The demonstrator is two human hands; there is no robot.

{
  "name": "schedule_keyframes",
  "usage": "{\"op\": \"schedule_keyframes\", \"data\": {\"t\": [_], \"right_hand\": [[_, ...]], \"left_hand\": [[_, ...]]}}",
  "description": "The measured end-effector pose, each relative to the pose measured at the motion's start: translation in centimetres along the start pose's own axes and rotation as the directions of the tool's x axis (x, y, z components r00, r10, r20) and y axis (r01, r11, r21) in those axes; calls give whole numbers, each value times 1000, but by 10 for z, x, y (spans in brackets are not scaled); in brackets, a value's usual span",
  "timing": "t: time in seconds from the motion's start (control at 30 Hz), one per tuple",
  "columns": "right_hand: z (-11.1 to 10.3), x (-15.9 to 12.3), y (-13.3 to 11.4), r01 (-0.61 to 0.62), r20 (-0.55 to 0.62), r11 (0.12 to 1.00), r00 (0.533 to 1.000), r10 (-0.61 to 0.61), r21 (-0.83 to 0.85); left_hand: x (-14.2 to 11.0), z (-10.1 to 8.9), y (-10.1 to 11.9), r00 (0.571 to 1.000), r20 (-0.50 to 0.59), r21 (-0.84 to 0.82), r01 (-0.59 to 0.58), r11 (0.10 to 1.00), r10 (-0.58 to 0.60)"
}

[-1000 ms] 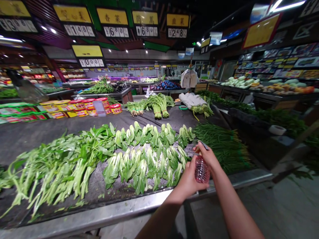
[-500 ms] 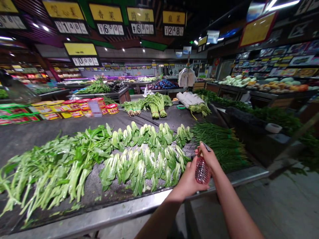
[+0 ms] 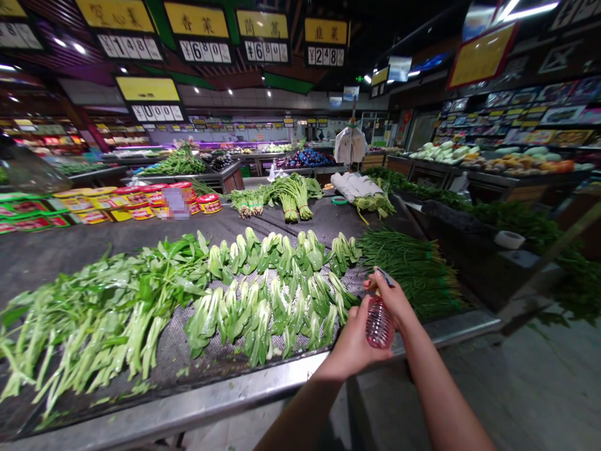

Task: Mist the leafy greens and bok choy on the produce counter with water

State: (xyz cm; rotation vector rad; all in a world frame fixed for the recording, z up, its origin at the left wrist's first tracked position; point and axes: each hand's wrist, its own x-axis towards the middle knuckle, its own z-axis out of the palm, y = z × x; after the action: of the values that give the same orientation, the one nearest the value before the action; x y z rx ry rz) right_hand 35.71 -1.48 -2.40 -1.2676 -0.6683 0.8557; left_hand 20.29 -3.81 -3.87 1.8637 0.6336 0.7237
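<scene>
One pink ribbed spray bottle [image 3: 379,324] sits in both hands by the metal rail [image 3: 263,385]: the left hand [image 3: 354,344] curls its fingers round the body, the right hand [image 3: 393,299] closes, partly hidden, about the spray head [image 3: 385,277]. It looks light, thin-walled, perhaps slippery if wet; its ribs suit gripping. Beyond: bok choy [image 3: 259,332], too overlapped to count, bundled garlic chives [image 3: 410,269], one green ring [image 3: 338,200].

Dark ceiling [image 3: 399,28] — grey floor [image 3: 530,388], seemingly tiled
</scene>
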Motion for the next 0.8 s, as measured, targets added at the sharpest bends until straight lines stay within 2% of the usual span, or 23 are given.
{"op": "schedule_keyframes", "data": {"t": [0.2,0.43,0.7,0.8], "right_hand": [[5,3,-5,38,-21,999,999,-38,-2],[5,4,3,-2,-18,997,1000,1,-71],[17,0,-6,-18,4,1000,1000,18,19],[23,-2,-9,42,45,999,998,-42,-1]], "left_hand": [[4,-2,4,999,-6,12,32,999,-32],[-2,-5,7,1000,6,-29,-8,1000,8],[-4,-9,4,999,-42,10,20,1000,-19],[-6,-13,6,998,-58,26,19,999,-18]]}}
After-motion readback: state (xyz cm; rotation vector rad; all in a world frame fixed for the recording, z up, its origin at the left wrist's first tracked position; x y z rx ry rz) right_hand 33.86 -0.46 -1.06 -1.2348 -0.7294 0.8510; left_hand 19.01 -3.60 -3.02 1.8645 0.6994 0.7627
